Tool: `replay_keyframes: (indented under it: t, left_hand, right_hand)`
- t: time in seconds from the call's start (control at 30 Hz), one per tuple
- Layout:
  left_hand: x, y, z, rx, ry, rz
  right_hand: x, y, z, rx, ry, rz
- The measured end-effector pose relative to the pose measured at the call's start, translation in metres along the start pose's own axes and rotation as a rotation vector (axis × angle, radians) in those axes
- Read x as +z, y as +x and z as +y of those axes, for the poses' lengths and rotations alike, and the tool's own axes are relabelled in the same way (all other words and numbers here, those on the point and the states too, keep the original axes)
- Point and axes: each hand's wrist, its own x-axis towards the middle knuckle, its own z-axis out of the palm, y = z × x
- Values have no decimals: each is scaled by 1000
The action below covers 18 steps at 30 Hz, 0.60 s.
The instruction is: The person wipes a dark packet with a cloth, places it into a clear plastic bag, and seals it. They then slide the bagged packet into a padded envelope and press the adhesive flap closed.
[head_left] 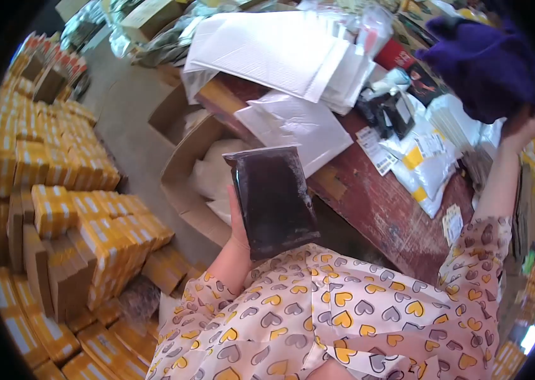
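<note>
A dark, flat rectangular package, shiny as if wrapped in film [277,199], is upright in front of my body. My left hand [238,218] is closed on its left side, with most of the fingers hidden behind it. At the upper right my right hand [523,126] grips the lower edge of a purple cloth [485,66], which hangs above the table's right side. White padded envelopes [267,50] lie stacked at the far end of the red worn table [381,215]. Another white envelope [296,130] is just beyond the dark package.
Yellow-taped boxes [68,215] are stacked on the left. An open cardboard box [179,177] stands beside the table. White labelled parcels [422,158], small dark packets [400,114] and a sheet of labels [376,151] lie on the table's right part.
</note>
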Motion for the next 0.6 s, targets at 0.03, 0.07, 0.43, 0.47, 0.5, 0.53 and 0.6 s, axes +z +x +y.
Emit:
replay_keyframes:
  t: [0.03, 0.07, 0.43, 0.47, 0.5, 0.53, 0.6]
  left_hand:
    - [0, 3, -3, -28, -2, -15]
    - [-1, 6, -7, -53, -14, 0]
    - [-47, 52, -62, -453, 200, 221]
    - [-40, 56, -72, -476, 205, 213]
    - [-32, 58, -81, -413, 254, 223]
    - [-27, 59, -91, -351, 304, 230]
    - [-36, 62, -104, -329, 454, 57]
  right_hand:
    - [-26, 17, 12, 104, 380, -21]
    - [-51, 22, 21, 216, 490, 18]
    - [-213, -120, -61, 859, 273, -688]
    - [-195, -147, -100, 775, -80, -752]
    - [-178, -169, -134, 1114, 118, -842]
    - [-165, -216, -136, 525, 94, -986]
    - [-144, -269, -161, 201, -101, -1075]
